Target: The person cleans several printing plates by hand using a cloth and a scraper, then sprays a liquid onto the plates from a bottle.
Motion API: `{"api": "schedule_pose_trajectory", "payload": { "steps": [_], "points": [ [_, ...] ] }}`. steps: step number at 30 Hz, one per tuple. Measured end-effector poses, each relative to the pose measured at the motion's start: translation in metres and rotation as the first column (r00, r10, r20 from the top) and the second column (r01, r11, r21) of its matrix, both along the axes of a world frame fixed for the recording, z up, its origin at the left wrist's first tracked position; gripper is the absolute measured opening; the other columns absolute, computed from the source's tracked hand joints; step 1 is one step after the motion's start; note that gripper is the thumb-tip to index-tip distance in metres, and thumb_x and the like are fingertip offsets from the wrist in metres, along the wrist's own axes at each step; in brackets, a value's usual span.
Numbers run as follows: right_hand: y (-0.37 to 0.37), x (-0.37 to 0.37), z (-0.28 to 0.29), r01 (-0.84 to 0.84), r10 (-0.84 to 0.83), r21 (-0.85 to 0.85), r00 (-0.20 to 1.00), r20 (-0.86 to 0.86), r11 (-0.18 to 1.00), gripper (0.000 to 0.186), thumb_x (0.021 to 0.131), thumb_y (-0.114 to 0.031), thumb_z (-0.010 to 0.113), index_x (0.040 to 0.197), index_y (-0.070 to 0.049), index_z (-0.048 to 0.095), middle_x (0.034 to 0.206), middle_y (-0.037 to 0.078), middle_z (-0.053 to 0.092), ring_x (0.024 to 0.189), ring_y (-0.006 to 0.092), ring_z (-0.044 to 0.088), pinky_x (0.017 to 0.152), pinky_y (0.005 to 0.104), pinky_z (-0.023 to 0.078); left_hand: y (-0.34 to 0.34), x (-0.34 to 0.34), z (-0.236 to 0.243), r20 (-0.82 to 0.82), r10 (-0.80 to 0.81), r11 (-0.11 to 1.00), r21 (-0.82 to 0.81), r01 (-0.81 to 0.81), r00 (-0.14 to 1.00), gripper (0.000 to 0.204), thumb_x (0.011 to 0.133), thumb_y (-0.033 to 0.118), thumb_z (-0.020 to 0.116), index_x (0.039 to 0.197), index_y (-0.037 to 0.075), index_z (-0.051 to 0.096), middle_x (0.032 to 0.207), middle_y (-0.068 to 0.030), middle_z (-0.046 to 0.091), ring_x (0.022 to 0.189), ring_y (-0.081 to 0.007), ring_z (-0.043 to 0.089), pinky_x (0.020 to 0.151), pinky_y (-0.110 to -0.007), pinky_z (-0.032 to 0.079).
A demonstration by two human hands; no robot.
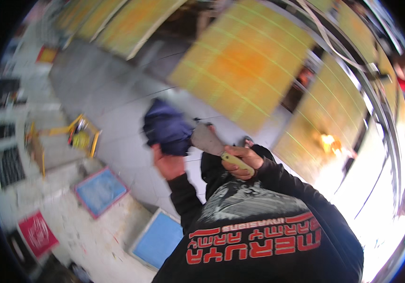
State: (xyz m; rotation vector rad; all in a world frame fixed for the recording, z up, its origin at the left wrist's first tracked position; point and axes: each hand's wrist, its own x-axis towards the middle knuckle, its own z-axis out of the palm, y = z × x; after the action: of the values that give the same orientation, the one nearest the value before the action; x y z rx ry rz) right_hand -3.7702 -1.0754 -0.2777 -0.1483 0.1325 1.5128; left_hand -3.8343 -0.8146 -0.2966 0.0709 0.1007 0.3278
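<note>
The head camera is the left unit of a side-by-side pair worn on the person's head. It faces steeply downward over the front of the black shirt [268, 217], which fills the lower foreground. The left hand [168, 165] and right hand [242, 162] appear at close range near mid-picture; the tiled floor [117, 94] lies farther off. The wide fisheye field includes the bench [117, 219] at left, its floor-side edge running obliquely, and ends in a dark curved border.

left fingers [156, 152] partly hidden by blurred cloth [167, 125], yellow panel [242, 61] blurred
</note>
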Motion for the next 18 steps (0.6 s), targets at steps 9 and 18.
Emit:
{"api": "schedule_pose_trajectory", "payload": {
  "steps": [9,18],
  "points": [
    [-0.198,-0.078,0.056,0.823,0.277,-0.347,0.241,0.93,0.45,0.037,0.095,-0.023,0.049,0.128,-0.007,0.043,0.061,-0.002,0.046,0.051,0.0069,0.039,0.05,0.0242,0.031,-0.036,-0.023,0.023,-0.147,-0.085,0.972,0.204,0.114,0.985,0.043,0.098,0.028,0.039,0.131,0.002,0.044,0.136,-0.0152,0.045,0.125,-0.0298,0.042,0.109,-0.049,0.026],
    [-0.259,-0.156,0.038,0.919,0.628,-0.311,0.393,0.672,-0.243,0.047,0.089,-0.027,0.056,0.131,-0.01,0.042,0.074,0.011,0.061,0.062,0.0262,0.059,0.059,0.0359,0.045,-0.096,-0.018,0.035,-0.171,-0.341,0.926,0.108,0.362,0.924,0.044,0.097,0.029,0.04,0.132,0.002,0.043,0.139,-0.0155,0.042,0.127,-0.0298,0.04,0.11,-0.05,0.022]
  ]
}}
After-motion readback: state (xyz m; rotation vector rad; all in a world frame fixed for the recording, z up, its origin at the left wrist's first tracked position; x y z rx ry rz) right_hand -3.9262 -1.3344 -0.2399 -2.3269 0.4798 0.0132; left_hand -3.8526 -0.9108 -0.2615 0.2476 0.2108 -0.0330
